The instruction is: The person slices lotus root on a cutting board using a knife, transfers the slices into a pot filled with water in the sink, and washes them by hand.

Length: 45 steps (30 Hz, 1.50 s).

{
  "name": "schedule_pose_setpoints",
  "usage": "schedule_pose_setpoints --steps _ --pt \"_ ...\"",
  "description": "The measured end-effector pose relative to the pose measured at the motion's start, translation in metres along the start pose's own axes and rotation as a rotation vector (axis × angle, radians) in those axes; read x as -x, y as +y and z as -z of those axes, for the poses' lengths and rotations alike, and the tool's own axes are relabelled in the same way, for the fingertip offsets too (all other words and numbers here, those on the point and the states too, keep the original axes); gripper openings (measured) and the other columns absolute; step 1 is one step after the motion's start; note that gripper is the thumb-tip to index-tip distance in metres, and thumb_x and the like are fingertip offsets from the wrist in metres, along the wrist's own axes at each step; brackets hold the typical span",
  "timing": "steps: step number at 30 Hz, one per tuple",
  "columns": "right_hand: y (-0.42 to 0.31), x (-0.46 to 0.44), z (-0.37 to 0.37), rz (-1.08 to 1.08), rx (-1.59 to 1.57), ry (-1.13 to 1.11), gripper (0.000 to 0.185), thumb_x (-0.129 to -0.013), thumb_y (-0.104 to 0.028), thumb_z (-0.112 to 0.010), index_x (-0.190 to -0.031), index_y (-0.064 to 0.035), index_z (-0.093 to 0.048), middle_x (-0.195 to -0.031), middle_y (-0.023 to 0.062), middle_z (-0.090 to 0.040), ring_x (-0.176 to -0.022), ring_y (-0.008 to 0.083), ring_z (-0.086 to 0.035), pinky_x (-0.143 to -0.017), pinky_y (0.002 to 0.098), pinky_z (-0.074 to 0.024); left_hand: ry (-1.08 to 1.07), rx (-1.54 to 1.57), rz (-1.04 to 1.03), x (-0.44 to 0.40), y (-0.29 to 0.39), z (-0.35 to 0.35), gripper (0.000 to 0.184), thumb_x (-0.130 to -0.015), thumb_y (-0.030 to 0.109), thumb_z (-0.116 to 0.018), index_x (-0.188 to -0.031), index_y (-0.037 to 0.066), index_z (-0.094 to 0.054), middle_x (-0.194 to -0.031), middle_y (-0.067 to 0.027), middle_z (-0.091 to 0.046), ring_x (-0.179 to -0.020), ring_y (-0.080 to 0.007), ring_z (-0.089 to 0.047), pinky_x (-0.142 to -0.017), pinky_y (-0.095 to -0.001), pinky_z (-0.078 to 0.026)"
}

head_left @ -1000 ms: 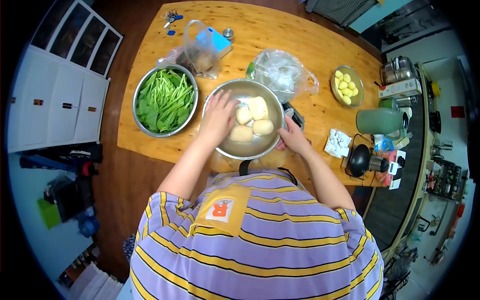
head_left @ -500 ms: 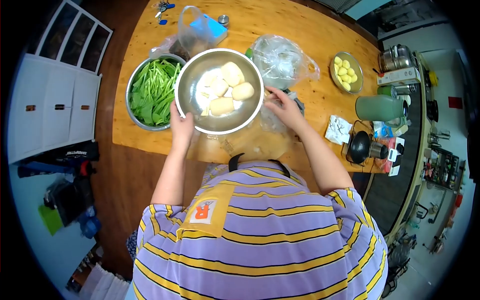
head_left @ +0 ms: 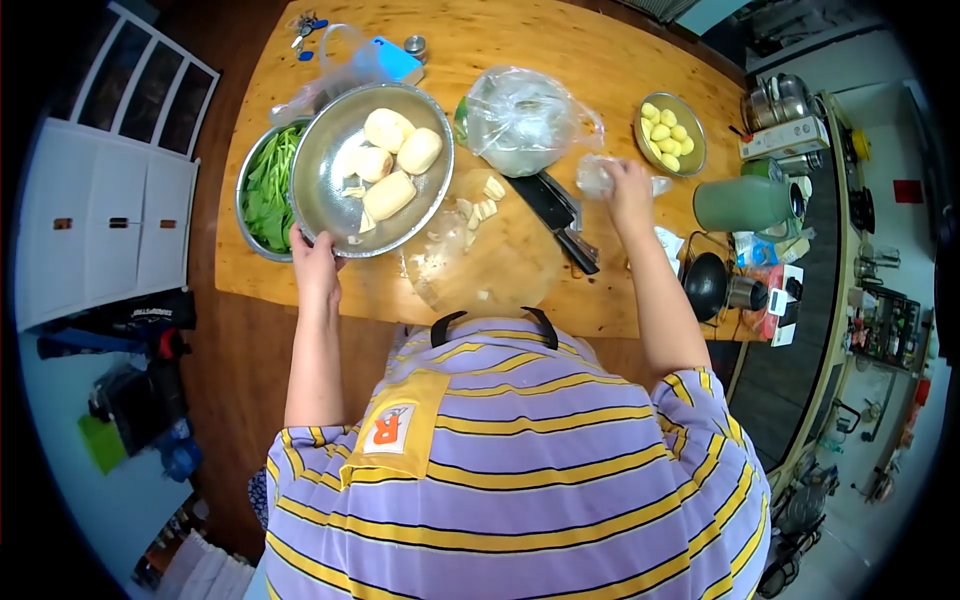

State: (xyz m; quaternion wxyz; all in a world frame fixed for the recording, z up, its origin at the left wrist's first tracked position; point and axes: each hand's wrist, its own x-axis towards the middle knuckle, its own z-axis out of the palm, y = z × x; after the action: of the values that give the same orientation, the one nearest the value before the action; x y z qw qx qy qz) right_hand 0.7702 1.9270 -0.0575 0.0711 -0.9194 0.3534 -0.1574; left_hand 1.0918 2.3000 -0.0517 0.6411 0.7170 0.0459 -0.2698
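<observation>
My left hand (head_left: 316,265) grips the lower left rim of a metal bowl (head_left: 325,185), which is tilted. Several thick, pale peeled root pieces (head_left: 390,195) and a few small scraps lie inside it. Over on the right, my right hand (head_left: 630,190) pinches a small crumpled clear plastic bag (head_left: 596,176) at the tabletop. A dark-bladed cleaver (head_left: 543,202) rests left of that hand, its handle toward me. Pale cut-off ends (head_left: 484,212) are scattered on a round translucent cutting board (head_left: 500,268) between my arms.
A bowl of leafy greens (head_left: 265,195) is partly covered by the metal bowl. Behind the board sits a filled clear plastic bag (head_left: 520,120). Farther right are a bowl of yellow peeled potatoes (head_left: 668,135), a green jug (head_left: 740,207) and a black pan-like item (head_left: 706,285).
The metal bowl has shifted left and tilted, now in my left hand alone. My right hand has let go of its rim and moved right to the small bag. The cleaver and cut-off ends are uncovered.
</observation>
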Motion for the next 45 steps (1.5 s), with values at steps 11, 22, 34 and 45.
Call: schedule_pose_setpoints --steps 11,22,34,45 --pt "-0.064 -0.120 -0.028 -0.226 -0.415 0.410 0.053 -0.082 -0.017 -0.074 -0.129 -0.0069 -0.055 -0.111 0.0234 -0.064 -0.107 0.0415 -0.063 -0.092 0.0480 -0.0497 0.036 0.002 0.063 0.046 -0.002 0.001 0.057 -0.090 0.006 -0.053 -0.143 0.013 -0.036 -0.123 -0.0066 -0.057 -0.096 -0.0146 -0.060 -0.069 -0.0293 -0.053" --pt "-0.098 -0.157 -0.114 -0.040 -0.641 -0.631 0.042 -0.084 -0.012 -0.072 -0.125 -0.0124 -0.061 -0.121 0.0172 -0.065 -0.113 0.0406 -0.062 -0.096 0.0467 -0.0513 0.057 -0.051 0.129 0.078 0.002 0.015 0.054 -0.090 0.005 -0.055 -0.141 0.013 -0.038 -0.125 -0.0067 -0.056 -0.097 -0.0146 -0.061 -0.070 -0.0282 -0.053" --pt "-0.125 -0.040 -0.049 0.366 -0.473 0.035 0.028 -0.080 -0.010 -0.076 -0.107 -0.0107 -0.068 -0.117 0.0135 -0.065 -0.103 0.0374 -0.060 -0.089 0.0445 -0.0505 0.136 0.092 0.029 0.054 0.017 0.001 0.058 -0.089 0.007 -0.057 -0.143 0.010 -0.034 -0.126 -0.0072 -0.054 -0.108 -0.0161 -0.058 -0.080 -0.0343 -0.056" --pt "-0.146 0.037 -0.139 0.422 -0.250 -0.401 0.063 -0.073 -0.046 -0.083 -0.130 -0.0277 -0.066 -0.139 0.0127 -0.053 -0.136 0.0353 -0.041 -0.110 0.0577 -0.0339 0.073 0.063 0.009 0.033 0.023 0.005 0.056 -0.091 0.007 -0.058 -0.141 0.010 -0.035 -0.124 -0.0070 -0.052 -0.103 -0.0161 -0.058 -0.080 -0.0331 -0.055"
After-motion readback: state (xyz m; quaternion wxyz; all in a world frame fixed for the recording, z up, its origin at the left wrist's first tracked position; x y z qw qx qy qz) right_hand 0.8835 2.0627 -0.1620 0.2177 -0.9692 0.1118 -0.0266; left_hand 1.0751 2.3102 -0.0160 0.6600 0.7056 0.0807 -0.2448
